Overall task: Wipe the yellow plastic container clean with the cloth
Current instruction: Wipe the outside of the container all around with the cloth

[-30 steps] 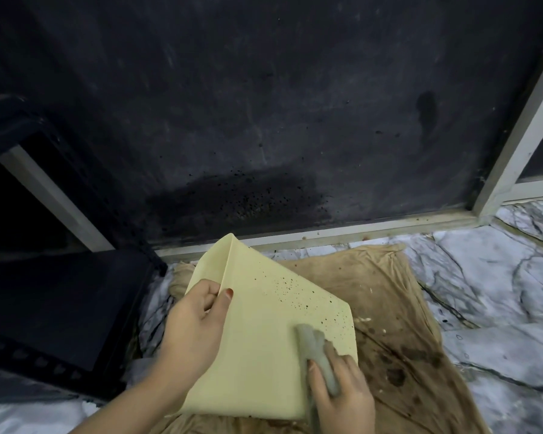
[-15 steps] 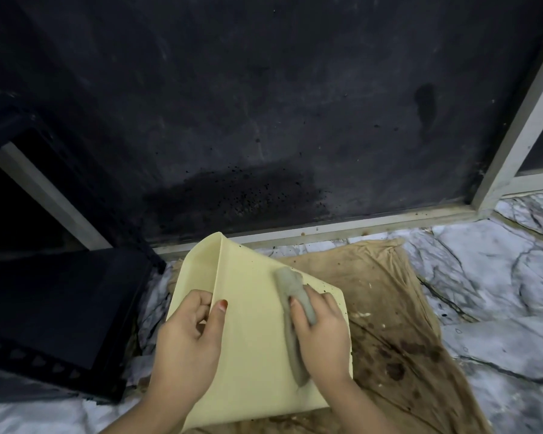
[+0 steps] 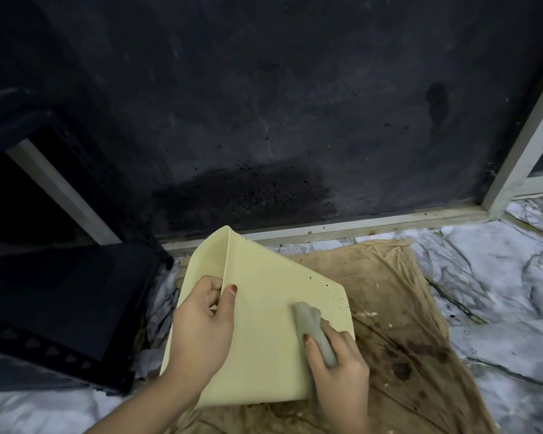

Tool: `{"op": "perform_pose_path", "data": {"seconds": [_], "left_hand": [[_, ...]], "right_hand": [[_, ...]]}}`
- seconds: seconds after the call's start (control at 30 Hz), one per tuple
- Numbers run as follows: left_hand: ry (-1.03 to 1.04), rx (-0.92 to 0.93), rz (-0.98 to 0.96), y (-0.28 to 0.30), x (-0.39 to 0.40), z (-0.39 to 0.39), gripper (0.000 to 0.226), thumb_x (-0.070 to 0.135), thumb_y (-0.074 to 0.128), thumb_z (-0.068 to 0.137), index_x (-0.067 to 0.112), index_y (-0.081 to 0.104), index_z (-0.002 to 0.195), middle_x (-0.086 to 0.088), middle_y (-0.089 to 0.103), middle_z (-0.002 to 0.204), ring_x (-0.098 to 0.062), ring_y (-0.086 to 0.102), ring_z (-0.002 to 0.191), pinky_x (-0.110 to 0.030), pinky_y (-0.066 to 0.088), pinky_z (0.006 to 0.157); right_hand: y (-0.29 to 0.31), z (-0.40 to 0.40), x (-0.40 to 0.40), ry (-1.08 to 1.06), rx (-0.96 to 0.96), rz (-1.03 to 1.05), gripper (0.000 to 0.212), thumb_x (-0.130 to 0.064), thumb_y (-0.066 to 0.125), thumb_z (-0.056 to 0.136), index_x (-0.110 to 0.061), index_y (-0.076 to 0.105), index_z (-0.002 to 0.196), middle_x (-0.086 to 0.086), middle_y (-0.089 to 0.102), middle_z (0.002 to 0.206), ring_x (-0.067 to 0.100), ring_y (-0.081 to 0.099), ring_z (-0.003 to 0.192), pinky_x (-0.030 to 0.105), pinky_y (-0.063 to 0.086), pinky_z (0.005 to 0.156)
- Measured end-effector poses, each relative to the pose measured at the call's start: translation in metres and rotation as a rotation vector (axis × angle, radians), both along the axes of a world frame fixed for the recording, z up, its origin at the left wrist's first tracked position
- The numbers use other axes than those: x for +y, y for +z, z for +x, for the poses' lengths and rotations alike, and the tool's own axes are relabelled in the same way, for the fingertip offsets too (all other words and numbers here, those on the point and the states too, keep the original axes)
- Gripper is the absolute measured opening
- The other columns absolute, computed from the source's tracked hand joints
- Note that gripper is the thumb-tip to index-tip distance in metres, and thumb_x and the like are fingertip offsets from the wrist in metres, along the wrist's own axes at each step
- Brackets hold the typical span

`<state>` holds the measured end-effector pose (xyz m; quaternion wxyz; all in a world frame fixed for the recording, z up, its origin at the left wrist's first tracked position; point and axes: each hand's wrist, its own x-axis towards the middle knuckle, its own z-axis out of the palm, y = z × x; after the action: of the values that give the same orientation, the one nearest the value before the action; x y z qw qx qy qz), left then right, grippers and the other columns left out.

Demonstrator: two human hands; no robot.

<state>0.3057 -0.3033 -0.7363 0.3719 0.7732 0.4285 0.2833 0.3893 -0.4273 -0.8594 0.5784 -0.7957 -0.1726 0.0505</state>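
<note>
The yellow plastic container is tilted up off the floor, its broad flat side facing me. Small dark specks dot that side near its right edge. My left hand grips the container's left corner edge, thumb on the broad side and fingers on the adjoining side. My right hand presses a rolled grey cloth against the broad side, low and toward the right, just left of the specks.
A stained brown sheet lies under the container on the marble floor. A black crate stands at the left. A dark panel in a pale frame rises right behind.
My right hand has slid the cloth down and to the right across the broad side. Fewer specks show than a second ago. The left hand keeps its grip.
</note>
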Motion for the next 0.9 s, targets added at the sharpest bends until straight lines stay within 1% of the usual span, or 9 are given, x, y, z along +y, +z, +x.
{"op": "perform_pose_path", "data": {"seconds": [0.1,0.2,0.3,0.43,0.57,0.63,0.7,0.77,0.9], "left_hand": [[-0.012,-0.003,0.013,0.000,-0.002,0.001,0.023,0.021,0.052,0.092,0.014,0.050,0.070,0.010,0.044,0.041,-0.010,0.031,0.038,-0.018,0.026,0.040],[-0.039,-0.014,0.026,0.000,-0.006,-0.002,0.018,0.022,0.053,0.091,0.016,0.053,0.074,0.006,0.047,0.044,-0.009,0.032,0.038,-0.016,0.027,0.038],[-0.070,-0.039,0.008,0.001,-0.012,-0.005,0.016,0.022,0.053,0.092,0.014,0.055,0.078,0.001,0.046,0.049,-0.008,0.031,0.040,-0.017,0.027,0.039],[-0.077,-0.054,-0.008,0.001,-0.015,-0.007,0.017,0.020,0.053,0.092,0.015,0.054,0.075,0.004,0.043,0.047,-0.008,0.030,0.039,-0.018,0.026,0.038],[-0.094,-0.035,-0.004,0.001,-0.016,-0.008,0.020,0.020,0.052,0.092,0.017,0.053,0.073,0.008,0.042,0.042,-0.008,0.031,0.038,-0.015,0.025,0.038],[-0.114,-0.019,0.021,-0.001,-0.015,-0.009,0.015,0.021,0.050,0.093,0.019,0.056,0.079,0.006,0.049,0.046,-0.008,0.034,0.039,-0.017,0.027,0.039],[-0.127,0.021,0.057,-0.002,-0.012,-0.009,0.012,0.023,0.048,0.094,0.026,0.058,0.099,-0.003,0.061,0.059,-0.007,0.041,0.043,-0.021,0.035,0.044],[-0.141,0.057,0.071,-0.004,-0.009,-0.008,0.029,0.024,0.046,0.094,0.037,0.050,0.120,-0.011,0.067,0.073,-0.008,0.046,0.046,-0.021,0.039,0.047],[-0.123,0.049,0.054,-0.004,-0.007,-0.009,0.036,0.023,0.045,0.094,0.039,0.048,0.126,-0.014,0.066,0.076,-0.011,0.046,0.048,-0.021,0.038,0.047]], "right_hand": [[0.022,-0.012,0.015,0.073,-0.074,0.102,0.038,-0.047,0.055,0.068,-0.035,0.058,0.104,-0.011,0.060,0.089,0.009,0.057,0.079,0.015,0.043,0.068],[0.049,-0.010,0.032,0.143,-0.171,0.113,0.035,-0.047,0.051,0.071,-0.032,0.063,0.101,-0.010,0.062,0.083,0.014,0.059,0.075,0.027,0.045,0.066],[0.066,0.004,0.044,0.209,-0.124,0.114,0.043,-0.052,0.047,0.072,-0.028,0.065,0.104,-0.006,0.059,0.084,0.018,0.059,0.078,0.033,0.047,0.067],[0.063,0.033,0.051,0.153,-0.047,0.112,0.017,-0.030,0.062,0.083,-0.026,0.067,0.099,-0.002,0.063,0.088,0.019,0.059,0.083,0.037,0.047,0.070],[0.035,0.057,0.039,0.026,0.015,0.012,0.018,-0.026,0.061,0.085,-0.016,0.068,0.099,0.005,0.063,0.092,0.024,0.058,0.086,0.033,0.041,0.069],[0.016,0.063,0.027,-0.031,0.062,-0.042,0.020,-0.027,0.060,0.086,-0.014,0.067,0.100,0.008,0.062,0.095,0.028,0.058,0.088,0.034,0.041,0.071],[-0.002,0.062,0.015,-0.055,0.107,-0.078,0.021,-0.028,0.059,0.086,-0.015,0.066,0.101,0.009,0.061,0.096,0.030,0.057,0.089,0.036,0.042,0.073],[-0.015,0.058,0.004,-0.074,0.120,-0.085,0.021,-0.026,0.059,0.086,-0.015,0.066,0.102,0.011,0.062,0.097,0.032,0.056,0.091,0.036,0.041,0.074],[-0.034,0.048,-0.017,-0.107,0.211,-0.080,0.021,-0.018,0.062,0.085,-0.009,0.066,0.103,0.009,0.058,0.089,0.032,0.055,0.092,0.035,0.038,0.076]]}}
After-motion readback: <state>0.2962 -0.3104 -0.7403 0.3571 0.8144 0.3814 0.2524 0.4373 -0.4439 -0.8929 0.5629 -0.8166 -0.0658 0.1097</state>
